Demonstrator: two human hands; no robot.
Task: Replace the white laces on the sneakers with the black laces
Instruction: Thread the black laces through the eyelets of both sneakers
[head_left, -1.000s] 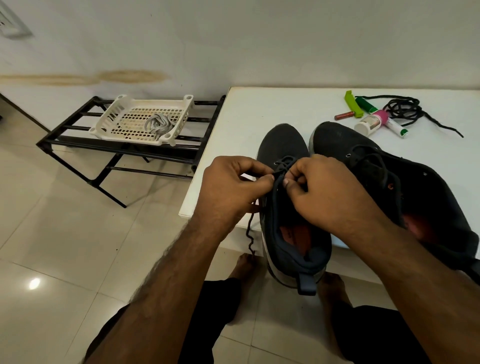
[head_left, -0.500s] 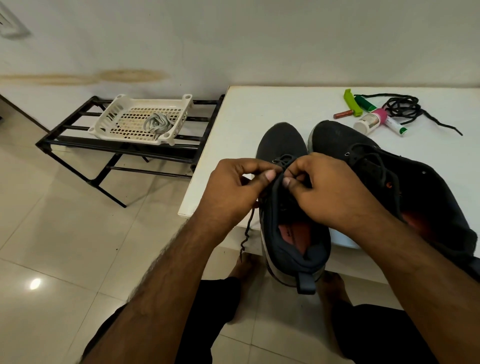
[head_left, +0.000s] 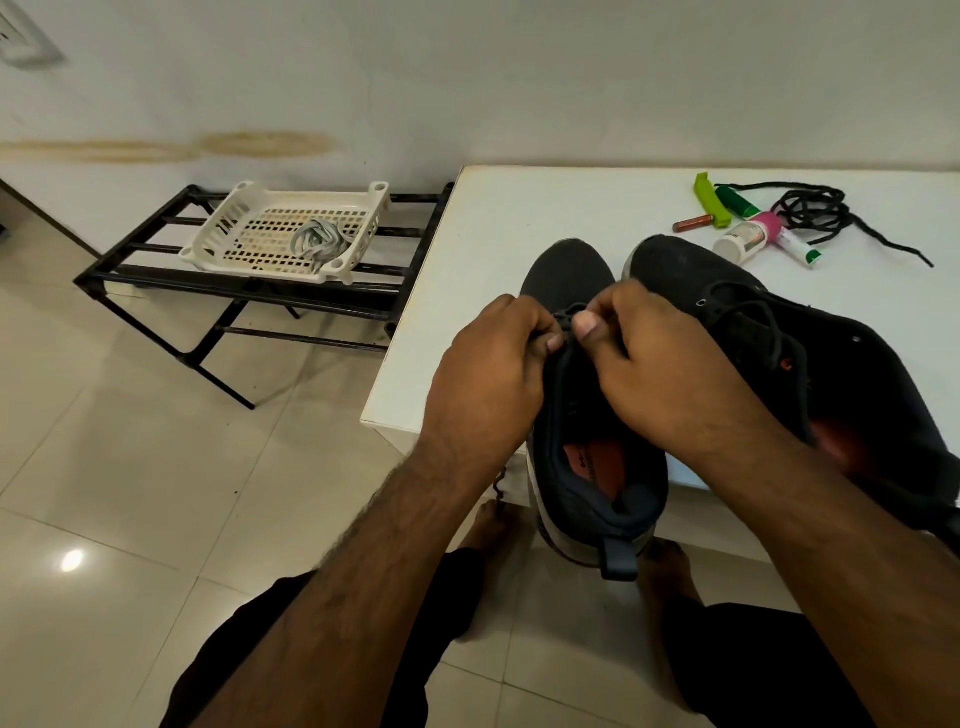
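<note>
A: What is happening at the near sneaker (head_left: 597, 467)?

B: Both hands are working at its lower eyelets, toward the toe. The left hand (head_left: 488, 374) is pinching the black lace (head_left: 563, 317) between thumb and curled fingers, and the right hand (head_left: 654, 364) is pinching the same lace just beside it, thumbnail facing up. A second ago the two hands were sitting further back along the tongue; now they are closing in together nearer the toe, thumbs almost touching.

A: And what is that telling you about the job?

B: I am judging that the lace is being drawn through or snugged at an early eyelet, so this sneaker is only starting to be relaced. A loose end is hanging off the table (head_left: 519, 218) edge below the left wrist.

A: Where are the other pieces lying?

B: The second sneaker (head_left: 779, 332) is resting touching the near sneaker on its right, already carrying dark lacing. A spare black lace (head_left: 815, 213) is coiled beyond the near sneaker toward the far right, beside some small tubes. The white laces (head_left: 317, 244) are lying in the basket (head_left: 228, 218) on the rack, well apart to the left of the near sneaker.
</note>
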